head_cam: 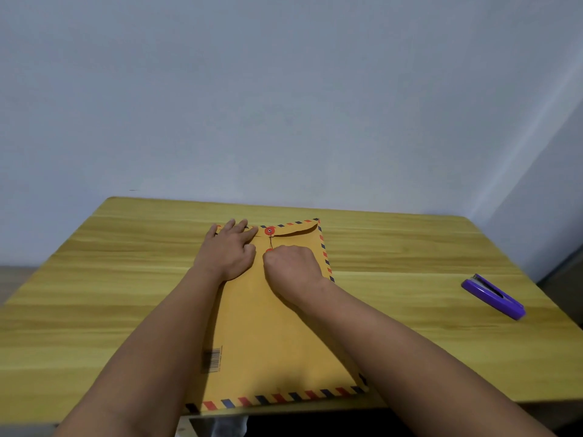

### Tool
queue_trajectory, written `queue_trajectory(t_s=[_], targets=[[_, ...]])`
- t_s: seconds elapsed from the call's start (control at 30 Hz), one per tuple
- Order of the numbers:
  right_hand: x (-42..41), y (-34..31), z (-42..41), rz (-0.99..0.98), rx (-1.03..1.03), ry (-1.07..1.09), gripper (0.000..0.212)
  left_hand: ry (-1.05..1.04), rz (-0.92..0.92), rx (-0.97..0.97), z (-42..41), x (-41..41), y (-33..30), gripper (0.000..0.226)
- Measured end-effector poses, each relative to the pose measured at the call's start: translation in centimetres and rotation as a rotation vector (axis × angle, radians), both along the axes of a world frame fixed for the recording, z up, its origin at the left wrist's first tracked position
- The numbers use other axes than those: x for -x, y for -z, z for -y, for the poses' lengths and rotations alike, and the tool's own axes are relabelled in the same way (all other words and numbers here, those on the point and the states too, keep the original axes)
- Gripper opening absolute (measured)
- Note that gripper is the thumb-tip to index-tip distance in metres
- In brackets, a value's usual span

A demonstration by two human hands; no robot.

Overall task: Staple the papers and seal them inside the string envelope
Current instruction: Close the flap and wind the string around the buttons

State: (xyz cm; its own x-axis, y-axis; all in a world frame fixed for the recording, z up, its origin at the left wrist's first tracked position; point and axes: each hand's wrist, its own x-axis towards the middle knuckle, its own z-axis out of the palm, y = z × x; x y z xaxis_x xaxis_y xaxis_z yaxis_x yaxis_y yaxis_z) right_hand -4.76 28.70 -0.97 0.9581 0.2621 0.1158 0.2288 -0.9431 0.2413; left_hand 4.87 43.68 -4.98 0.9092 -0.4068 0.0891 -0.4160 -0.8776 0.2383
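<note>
From the head view, your landmark is the flat mustard-yellow paper string envelope (271, 326) with its red-and-blue striped airmail border, lying lengthwise on the yellow wood-grain table (410, 247), its near edge hanging just past the table's front edge.

By the look of it, you are on the last stretch. No loose papers show anywhere, so they are probably stapled and inside already, though the envelope hides that. The curved flap is folded down at the far end. What seems left is winding the thin string (270, 240) between the upper red round paper button (269, 230) on the flap and the lower red button (269, 250) on the body, which peeks out at your knuckles.

Your left hand (227, 252) lies flat on the envelope's far left corner, fingers straight and spread, pressing the flap down and holding nothing. Your right hand (291, 268) sits on the envelope just right of the lower button, fingers curled in; it appears to pinch the string, but the fingertips are hidden, so the grip itself cannot be seen.

The glossy purple plastic stapler (493, 296), long and wedge-shaped, rests closed on the table well to the right of the envelope, untouched.

The envelope is matte, stiff paper with a printed barcode (212, 361) near its near left side; the tabletop looks smooth and laminated.
</note>
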Motion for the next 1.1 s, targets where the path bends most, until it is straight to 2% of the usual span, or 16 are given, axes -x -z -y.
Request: queue_trajectory(t_s=[0.3, 0.53, 0.73, 0.93, 1.1], targets=[[-4.6, -0.7, 0.5, -0.001, -0.094, -0.101, 0.027, 0.009, 0.020, -0.004, -0.1, 0.0, 0.2, 0.070], [-9.8, -1.5, 2.2, -0.131, -0.327, -0.026, 0.012, 0.019, 0.018, -0.004, -0.2, -0.1, 0.3, 0.067], [-13.0, -2.8, 2.7, -0.233, -0.215, -0.201, 0.020, 0.029, 0.021, -0.009, -0.2, -0.3, 0.3, 0.064], [-14.8, -4.3, 3.6, -0.392, -0.279, -0.081, 0.012, 0.021, 0.020, 0.032, -0.2, -0.4, 0.5, 0.062], [-15.6, -6.9, 5.2, -0.600, -0.401, 0.055, 0.009, 0.016, 0.018, 0.039, -0.1, -0.4, 0.5, 0.062]])
